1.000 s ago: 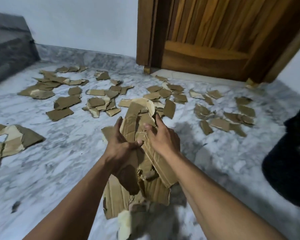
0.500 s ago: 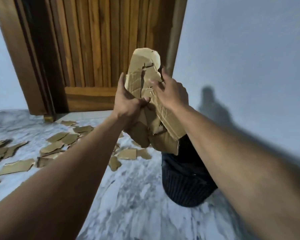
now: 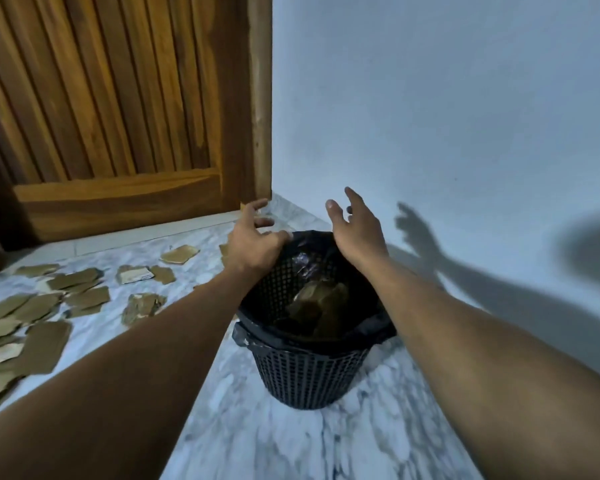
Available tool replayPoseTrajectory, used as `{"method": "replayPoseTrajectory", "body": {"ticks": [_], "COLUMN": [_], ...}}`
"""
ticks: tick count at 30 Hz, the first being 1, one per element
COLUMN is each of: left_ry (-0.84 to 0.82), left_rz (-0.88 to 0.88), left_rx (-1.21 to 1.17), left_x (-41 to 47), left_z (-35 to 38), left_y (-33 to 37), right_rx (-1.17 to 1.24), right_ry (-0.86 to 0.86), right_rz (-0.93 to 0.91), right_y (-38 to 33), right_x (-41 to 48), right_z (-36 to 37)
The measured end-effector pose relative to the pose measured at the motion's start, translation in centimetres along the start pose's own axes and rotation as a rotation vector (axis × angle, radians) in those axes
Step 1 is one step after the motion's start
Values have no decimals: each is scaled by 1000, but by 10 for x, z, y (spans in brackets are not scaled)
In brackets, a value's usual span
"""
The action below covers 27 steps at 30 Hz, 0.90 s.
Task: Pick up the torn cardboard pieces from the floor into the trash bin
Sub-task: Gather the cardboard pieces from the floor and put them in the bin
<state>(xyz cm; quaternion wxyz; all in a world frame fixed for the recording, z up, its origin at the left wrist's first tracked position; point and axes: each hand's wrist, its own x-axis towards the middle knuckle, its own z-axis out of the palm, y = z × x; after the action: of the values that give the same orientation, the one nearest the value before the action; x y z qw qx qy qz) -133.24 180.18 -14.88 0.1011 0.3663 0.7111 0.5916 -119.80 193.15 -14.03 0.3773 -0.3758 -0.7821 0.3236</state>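
Dropped from both hands, torn cardboard pieces [image 3: 317, 299] are now lying inside the trash bin [image 3: 305, 375]; the left hand [image 3: 253, 244] and right hand [image 3: 357, 230] are hovering empty, fingers spread, above its rim.

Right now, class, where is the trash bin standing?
In the head view the black mesh trash bin stands near centre on the marble floor, under the left hand and right hand, torn cardboard pieces to its left.
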Motion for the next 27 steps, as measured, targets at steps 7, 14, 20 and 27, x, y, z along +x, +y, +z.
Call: {"method": "replayPoseTrajectory", "body": {"ticks": [7,14,20,27], "left_ry": [25,52,12,-187], "left_rz": [-31,-128,-218,-256], "left_rx": [165,314,416,539], "left_x": [-15,-33,-14,10], "left_z": [-57,-167,-249,-308], "left_y": [-13,-85,-165,-225], "right_rx": [-202,-349,-466,-622], "right_ry": [-158,-294,-364,-483], "right_rz": [-59,-200,-187,-52], "right_y": [-41,-110,-128,-131], "right_x": [-23,-44,-55,-66], "right_z": [6,99,205,289]}}
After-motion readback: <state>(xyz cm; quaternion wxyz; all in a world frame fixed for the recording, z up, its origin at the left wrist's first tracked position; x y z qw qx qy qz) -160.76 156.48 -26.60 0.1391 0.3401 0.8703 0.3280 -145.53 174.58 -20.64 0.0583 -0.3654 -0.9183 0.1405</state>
